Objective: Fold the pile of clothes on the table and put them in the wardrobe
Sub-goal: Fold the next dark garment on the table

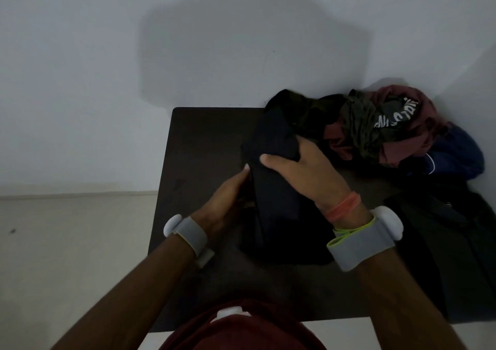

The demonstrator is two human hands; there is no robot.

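A dark navy garment [279, 210] lies lengthwise on the dark table [201, 140], partly folded into a long strip. My right hand [303, 169] grips its upper part, thumb over the cloth and fingers curled under a fold. Along the strip's left edge lies my left hand [228, 196], its fingers straight and its fingertips touching the cloth. A pile of crumpled clothes [381, 132] sits at the table's far right corner: maroon, olive, black with white letters, and blue pieces.
The table stands against a pale wall [107, 81]. Light floor [67, 242] lies to the left. More dark cloth [456, 231] is spread over the table's right side. The wardrobe is out of view.
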